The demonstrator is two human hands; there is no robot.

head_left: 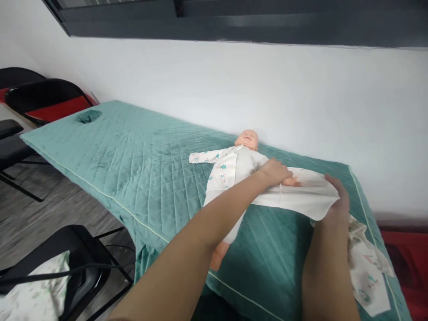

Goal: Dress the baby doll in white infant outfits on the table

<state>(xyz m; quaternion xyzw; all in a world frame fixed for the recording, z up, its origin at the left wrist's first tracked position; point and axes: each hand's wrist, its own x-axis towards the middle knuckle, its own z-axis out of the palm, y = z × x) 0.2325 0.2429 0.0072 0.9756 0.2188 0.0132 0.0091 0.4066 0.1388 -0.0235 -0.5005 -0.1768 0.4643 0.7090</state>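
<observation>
A baby doll point(248, 139) lies on its back on a green quilted table cover point(157, 147). One of its arms is inside a printed white sleeve point(207, 157), with the front of the printed shirt point(221, 174) over that side of its chest. My left hand point(274, 172) is closed around the doll's other arm, whose small bare hand point(292, 182) sticks out past my fingers. Beneath that arm stretches a white cloth point(301, 196); its join to the shirt is hidden. My right hand point(339, 198) grips the cloth's far right edge and holds it taut.
Crumpled printed baby clothes point(371, 272) lie at the table's right end, beside my right forearm. A black chair point(83, 249) with a patterned cloth point(43, 285) on it stands at lower left. Behind the table is a white wall point(207, 84). More dark chairs point(47, 100) stand at far left.
</observation>
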